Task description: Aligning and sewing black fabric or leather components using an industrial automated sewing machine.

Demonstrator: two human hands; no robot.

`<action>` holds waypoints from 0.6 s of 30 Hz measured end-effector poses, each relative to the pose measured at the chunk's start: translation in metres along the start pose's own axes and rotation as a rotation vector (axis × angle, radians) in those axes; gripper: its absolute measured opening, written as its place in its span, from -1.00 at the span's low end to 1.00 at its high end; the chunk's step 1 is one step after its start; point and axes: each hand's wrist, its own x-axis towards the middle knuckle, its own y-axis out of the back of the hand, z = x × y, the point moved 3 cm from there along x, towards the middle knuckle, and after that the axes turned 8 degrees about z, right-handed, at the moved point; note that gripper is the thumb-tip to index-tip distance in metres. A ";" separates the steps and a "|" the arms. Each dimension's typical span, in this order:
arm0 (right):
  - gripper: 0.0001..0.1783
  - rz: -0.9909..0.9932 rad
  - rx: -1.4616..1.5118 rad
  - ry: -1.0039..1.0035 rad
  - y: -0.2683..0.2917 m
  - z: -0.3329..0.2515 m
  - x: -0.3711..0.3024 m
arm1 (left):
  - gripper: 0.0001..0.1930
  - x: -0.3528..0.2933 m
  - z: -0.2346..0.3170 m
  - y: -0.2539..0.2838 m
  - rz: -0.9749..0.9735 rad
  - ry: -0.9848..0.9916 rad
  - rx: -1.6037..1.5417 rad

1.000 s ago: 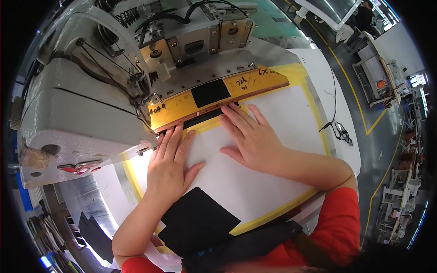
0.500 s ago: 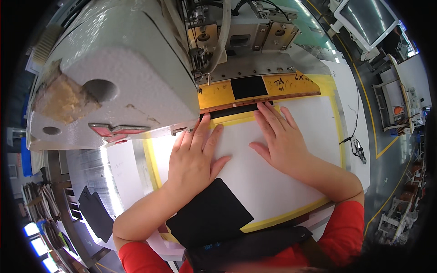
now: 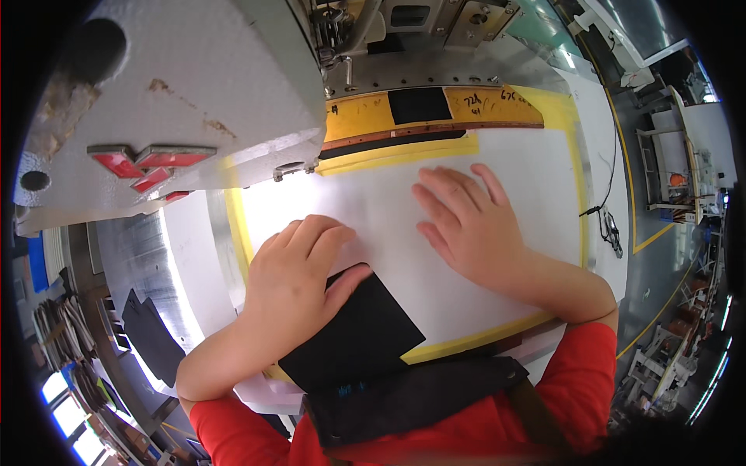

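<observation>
My left hand [image 3: 289,272] is open and empty, its fingers bent and its thumb apart, over the upper left edge of a black flat piece [image 3: 353,330]. Whether the thumb touches that piece I cannot tell. Over the white sheet [image 3: 388,202] with yellow tape borders, my right hand [image 3: 470,225] is open with nothing in it, fingers loosely bent. Beyond both hands, a yellow plate [image 3: 357,116] with a brown front edge carries a black square [image 3: 420,106]. Along that edge lies a black strip [image 3: 396,144], next to yellow tape.
A big grey machine head [image 3: 202,85] hangs over the upper left. Metal machine parts [image 3: 466,31] stand behind the yellow plate. Black pieces [image 3: 153,338] lie at the far left. A coiled dark cable [image 3: 610,233] rests on the right of the table.
Both hands have come off the black strip and back toward me. The left dropped down beside the black piece; the right lifted away from the yellow plate's edge. The view has shifted slightly.
</observation>
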 end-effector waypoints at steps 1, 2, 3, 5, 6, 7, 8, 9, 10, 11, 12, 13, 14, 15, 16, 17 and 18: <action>-0.49 0.009 0.125 0.073 0.003 -0.007 -0.001 | -0.63 -0.005 0.003 0.004 -0.016 0.042 -0.026; -0.49 0.006 0.127 0.074 0.001 -0.010 -0.001 | -0.69 -0.009 0.005 0.006 -0.030 0.082 -0.053; -0.51 0.019 0.235 0.086 -0.003 -0.013 0.000 | -0.69 -0.013 0.006 0.004 -0.030 0.085 -0.054; -0.53 0.034 0.345 0.106 -0.004 -0.014 0.002 | -0.73 -0.024 0.004 -0.010 -0.228 0.152 -0.138; -0.54 0.028 0.475 0.087 -0.003 -0.013 0.003 | -0.79 -0.024 0.006 -0.010 -0.169 0.072 -0.148; -0.56 0.022 0.603 0.067 -0.001 -0.013 0.003 | -0.79 -0.023 0.005 -0.007 -0.163 0.073 -0.143; -0.56 0.027 0.600 0.070 0.003 -0.015 0.003 | -0.82 -0.019 -0.001 0.000 -0.058 0.191 -0.258; -0.59 -0.032 1.022 -0.169 0.005 -0.014 0.002 | -0.85 -0.016 -0.005 0.007 0.049 0.306 -0.373; -0.63 -0.093 1.437 -0.418 0.004 -0.014 -0.001 | -0.88 -0.015 -0.007 0.017 0.185 0.412 -0.501; -0.63 -0.078 1.426 -0.415 0.006 -0.015 -0.001 | -0.88 -0.017 -0.014 0.015 0.272 0.501 -0.701; -0.66 -0.177 1.515 -0.552 0.002 -0.015 -0.003 | -0.88 -0.017 -0.015 0.012 0.310 0.533 -0.842; -0.70 -0.278 1.599 -0.691 -0.003 -0.015 -0.005 | -0.88 -0.018 -0.016 0.009 0.345 0.562 -0.983; -0.77 -0.409 1.506 -0.797 -0.010 -0.010 -0.007 | -0.88 -0.021 -0.015 0.006 0.384 0.566 -1.040; -0.77 -0.401 1.504 -0.786 -0.009 -0.005 -0.005 | -0.88 -0.025 -0.013 0.003 0.424 0.569 -1.097; -0.81 -0.316 1.468 -0.839 -0.005 0.002 0.000 | -0.88 -0.028 -0.010 0.002 0.427 0.578 -1.194; -0.84 -0.237 1.435 -0.890 -0.003 0.007 0.006 | -0.86 -0.031 -0.002 -0.001 0.425 0.628 -1.254; -0.90 -0.070 1.474 -0.845 0.003 0.010 0.012 | -0.85 -0.037 0.009 0.002 0.242 0.543 -1.133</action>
